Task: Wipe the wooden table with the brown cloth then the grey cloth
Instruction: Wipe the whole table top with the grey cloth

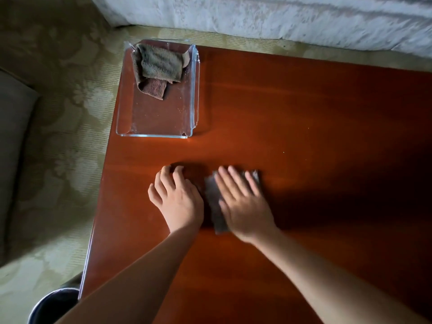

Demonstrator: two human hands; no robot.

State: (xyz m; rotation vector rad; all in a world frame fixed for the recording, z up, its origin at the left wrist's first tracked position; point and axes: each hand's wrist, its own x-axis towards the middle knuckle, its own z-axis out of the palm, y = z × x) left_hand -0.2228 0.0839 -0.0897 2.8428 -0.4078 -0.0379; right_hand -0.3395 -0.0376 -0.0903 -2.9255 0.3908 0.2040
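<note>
On the reddish wooden table [304, 113], my right hand [243, 206] lies flat with spread fingers, pressing on a grey cloth [213, 195]. The hand looks motion-blurred and hides most of the cloth. Just left of the cloth, my left hand [177, 199] rests on the table with its fingers apart and slightly curled, holding nothing. A dark shadow lies under its fingertips. The brown cloth [161, 64] lies crumpled in the far end of a clear plastic tray [159, 118] at the table's far left corner.
A pale upholstered piece of furniture [280, 15] runs along the far side of the table. Patterned carpet [58, 136] lies to the left, with a cushion [11, 141] at the left edge. A dark round container [53, 307] stands below the table's near left corner.
</note>
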